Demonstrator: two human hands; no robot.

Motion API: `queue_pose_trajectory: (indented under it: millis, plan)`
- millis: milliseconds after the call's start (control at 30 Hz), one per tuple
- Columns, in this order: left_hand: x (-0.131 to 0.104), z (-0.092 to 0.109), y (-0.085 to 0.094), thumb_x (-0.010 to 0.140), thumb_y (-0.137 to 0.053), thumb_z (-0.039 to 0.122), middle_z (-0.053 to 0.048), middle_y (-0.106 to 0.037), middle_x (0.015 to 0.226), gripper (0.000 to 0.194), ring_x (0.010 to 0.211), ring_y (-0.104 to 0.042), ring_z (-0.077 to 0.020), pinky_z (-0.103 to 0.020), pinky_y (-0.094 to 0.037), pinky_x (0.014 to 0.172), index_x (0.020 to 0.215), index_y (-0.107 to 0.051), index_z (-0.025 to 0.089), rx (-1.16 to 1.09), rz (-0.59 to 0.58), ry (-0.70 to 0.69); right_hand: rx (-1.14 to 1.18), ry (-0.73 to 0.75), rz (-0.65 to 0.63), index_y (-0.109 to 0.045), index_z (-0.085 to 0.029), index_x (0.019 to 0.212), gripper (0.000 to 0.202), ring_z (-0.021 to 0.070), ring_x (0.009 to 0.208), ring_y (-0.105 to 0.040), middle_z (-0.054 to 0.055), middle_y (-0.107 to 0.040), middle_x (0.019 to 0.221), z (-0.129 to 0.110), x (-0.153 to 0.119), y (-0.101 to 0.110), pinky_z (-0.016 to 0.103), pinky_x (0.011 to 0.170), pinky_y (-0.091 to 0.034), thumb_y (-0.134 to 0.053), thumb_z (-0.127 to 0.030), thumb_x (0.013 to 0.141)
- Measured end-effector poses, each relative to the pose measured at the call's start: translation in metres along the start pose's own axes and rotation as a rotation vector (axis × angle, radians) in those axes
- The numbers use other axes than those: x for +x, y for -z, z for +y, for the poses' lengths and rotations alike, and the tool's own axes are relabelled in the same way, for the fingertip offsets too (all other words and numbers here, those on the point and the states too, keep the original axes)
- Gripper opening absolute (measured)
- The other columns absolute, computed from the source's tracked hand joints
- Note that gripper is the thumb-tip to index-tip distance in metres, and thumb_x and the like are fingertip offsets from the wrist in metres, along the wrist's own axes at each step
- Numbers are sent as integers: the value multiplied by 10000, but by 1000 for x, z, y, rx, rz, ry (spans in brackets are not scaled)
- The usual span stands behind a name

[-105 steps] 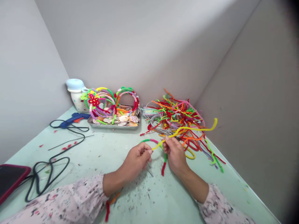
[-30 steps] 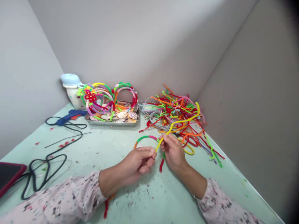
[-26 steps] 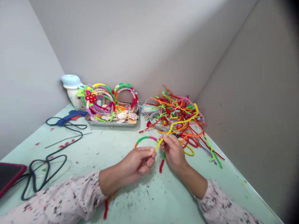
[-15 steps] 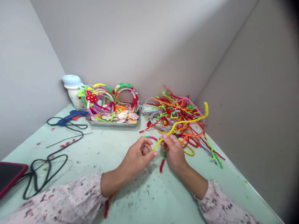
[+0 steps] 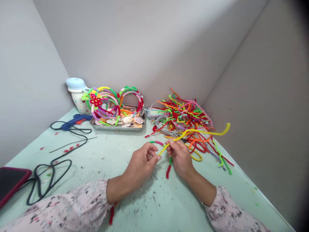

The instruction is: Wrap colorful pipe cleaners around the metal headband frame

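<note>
A fuzzy yellow pipe cleaner [image 5: 202,131] runs between my two hands, its long free end reaching out to the right. My left hand [image 5: 142,161] pinches its near end between thumb and fingers. Close beside it, my right hand [image 5: 180,156] is closed on the same pipe cleaner a short way along. Behind my hands lies a band wrapped in green, pink and red [image 5: 168,171]; my fingers hide part of it. A red fuzzy end [image 5: 111,215] shows beneath my left sleeve.
A metal tray [image 5: 118,128] at the back holds shells and colourful wrapped hoops. Right of it is a tangled heap of pipe cleaners [image 5: 183,112]. A blue glue gun [image 5: 74,121], black cord [image 5: 70,164], lidded cup [image 5: 78,96] and red-edged phone [image 5: 14,183] are at the left.
The free end of the yellow pipe cleaner has swung down and to the right. Both hands keep their hold in nearly the same place. The view has shifted slightly.
</note>
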State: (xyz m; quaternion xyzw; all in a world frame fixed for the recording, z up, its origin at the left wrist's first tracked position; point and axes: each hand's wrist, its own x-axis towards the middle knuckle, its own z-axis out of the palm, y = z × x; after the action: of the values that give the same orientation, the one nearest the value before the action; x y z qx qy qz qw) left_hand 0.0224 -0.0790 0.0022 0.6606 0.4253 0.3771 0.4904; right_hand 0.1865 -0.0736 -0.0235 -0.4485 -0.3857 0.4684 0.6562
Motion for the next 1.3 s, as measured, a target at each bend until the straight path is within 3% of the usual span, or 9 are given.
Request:
queue_pose_trajectory:
  millis: [400,700,900,1000,1100,1300]
  plan:
    - [3,5,-1,771,-589,332,45,-457,561,188,454,-392,-74,-215,-309,466,797,-589,146,-146,-180,191,40,-18,-20,-667,-173,725,213,89,535,-469,-14,-562,593,-2,0,0,217,497,-348,-654,-374,791]
    - [2,16,4,755,-638,281,5,-515,666,181,442,-317,-16,-178,-178,417,769,-613,102,-528,-330,374,132,-68,0,-653,-179,697,189,87,513,-449,-23,-539,565,-4,0,-3,214,477,-327,-684,-357,752]
    - [3,11,5,717,-648,176,26,-474,656,109,410,-275,3,-165,-140,387,781,-606,99,-836,-453,495,148,-77,-8,-642,-175,679,189,93,508,-454,-20,-537,562,-8,0,-4,221,464,-321,-695,-349,728]
    - [3,10,5,739,-649,243,19,-490,670,157,415,-307,-3,-170,-166,391,798,-608,104,-743,-421,439,126,-57,-11,-640,-177,685,199,97,510,-453,-20,-543,565,-7,1,-3,224,471,-333,-689,-361,740]
    - [3,10,3,761,-636,359,23,-487,643,251,437,-357,-29,-176,-220,416,822,-599,118,-453,-324,338,93,-22,4,-641,-181,701,208,92,513,-452,-25,-550,576,-5,2,-1,221,480,-340,-677,-377,759]
    - [5,5,2,712,-664,326,39,-507,635,262,524,-419,-85,-197,-314,491,910,-592,171,-26,-52,93,33,-10,6,-655,-175,734,244,90,503,-456,-26,-549,568,-3,2,-1,225,477,-344,-666,-417,765]
